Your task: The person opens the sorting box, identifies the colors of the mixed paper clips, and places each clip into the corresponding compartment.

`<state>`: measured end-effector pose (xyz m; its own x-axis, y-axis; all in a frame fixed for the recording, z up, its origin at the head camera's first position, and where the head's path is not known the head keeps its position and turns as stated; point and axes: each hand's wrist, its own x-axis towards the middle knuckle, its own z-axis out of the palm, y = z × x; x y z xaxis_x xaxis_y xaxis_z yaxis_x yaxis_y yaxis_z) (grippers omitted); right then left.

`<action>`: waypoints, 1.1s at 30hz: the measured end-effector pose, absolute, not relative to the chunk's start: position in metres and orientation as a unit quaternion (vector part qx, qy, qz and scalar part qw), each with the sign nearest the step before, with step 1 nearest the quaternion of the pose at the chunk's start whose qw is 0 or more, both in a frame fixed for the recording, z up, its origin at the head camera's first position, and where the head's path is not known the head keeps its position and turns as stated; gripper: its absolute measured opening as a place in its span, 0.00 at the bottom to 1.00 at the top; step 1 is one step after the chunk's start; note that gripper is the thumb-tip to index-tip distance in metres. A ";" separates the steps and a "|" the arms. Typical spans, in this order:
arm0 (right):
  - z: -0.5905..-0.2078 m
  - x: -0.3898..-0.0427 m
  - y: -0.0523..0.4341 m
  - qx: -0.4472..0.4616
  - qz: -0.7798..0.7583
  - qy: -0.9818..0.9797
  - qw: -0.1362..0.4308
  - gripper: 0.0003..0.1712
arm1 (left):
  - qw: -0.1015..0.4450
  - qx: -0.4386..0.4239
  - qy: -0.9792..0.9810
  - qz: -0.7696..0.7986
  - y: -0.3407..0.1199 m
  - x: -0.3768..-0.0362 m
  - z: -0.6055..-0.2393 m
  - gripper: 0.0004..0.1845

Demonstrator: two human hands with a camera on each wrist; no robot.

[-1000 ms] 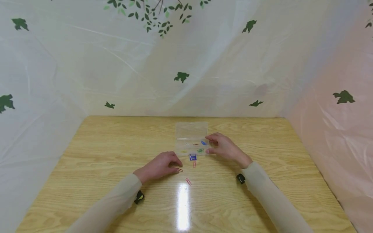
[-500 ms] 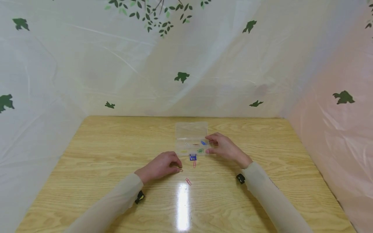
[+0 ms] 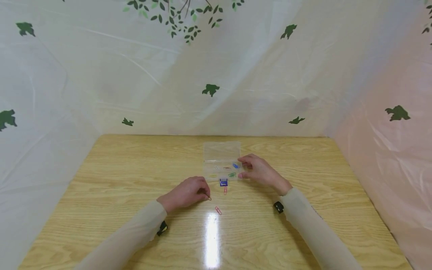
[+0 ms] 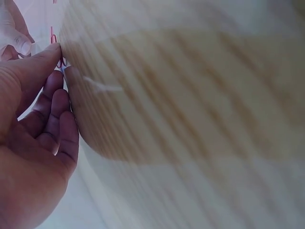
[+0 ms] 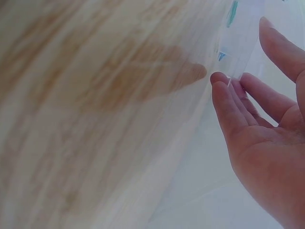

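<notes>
My left hand (image 3: 185,192) pinches a small red paper clip (image 4: 61,62) between thumb and index fingertip, close over the wooden table. The other left fingers curl beneath in the left wrist view. A clear plastic box (image 3: 216,173) stands farther back with its lid raised. Paper clips lie sorted by colour in its compartments: blue (image 3: 235,165), green (image 3: 232,174), yellow (image 3: 212,176), red and white. My right hand (image 3: 261,171) holds the box's right end, thumb at the front corner, fingers at the back. In the right wrist view its fingertips (image 5: 220,78) meet the box edge.
Two pink-red paper clips lie on the table, one (image 3: 225,191) just before the box and one (image 3: 218,210) nearer me. A blue piece (image 3: 224,182) sits at the middle of the box's front edge. A white curtain with green leaf shapes (image 3: 210,89) rises behind the table (image 3: 135,157).
My left thumb and index finger have closed together on the paper clip, and its visible end has tipped slightly nearer me. My right hand and the box have not moved.
</notes>
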<state>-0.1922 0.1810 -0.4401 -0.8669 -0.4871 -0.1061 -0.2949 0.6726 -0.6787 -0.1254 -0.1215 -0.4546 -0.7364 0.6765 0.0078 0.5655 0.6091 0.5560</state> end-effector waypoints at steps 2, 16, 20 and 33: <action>-0.440 -0.192 0.181 -0.215 -0.341 0.904 0.141 0.35 | 0.103 0.351 0.889 0.274 -0.122 -0.126 -0.455 0.05; -0.438 -0.192 0.179 -0.209 -0.340 0.906 0.142 0.35 | 0.123 0.306 0.883 0.335 -0.124 -0.127 -0.452 0.04; -0.438 -0.193 0.179 -0.208 -0.341 0.906 0.142 0.36 | 0.109 0.294 0.883 0.348 -0.124 -0.129 -0.447 0.04; -0.438 -0.192 0.178 -0.196 -0.345 0.906 0.146 0.36 | 0.053 0.234 0.895 0.375 -0.120 -0.138 -0.431 0.04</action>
<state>-0.1922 0.1779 -0.4384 -0.8808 -0.4558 -0.1285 -0.2547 0.6847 -0.6829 -0.1385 -0.1202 -0.4308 -0.8846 0.4595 0.0801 0.3796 0.6092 0.6963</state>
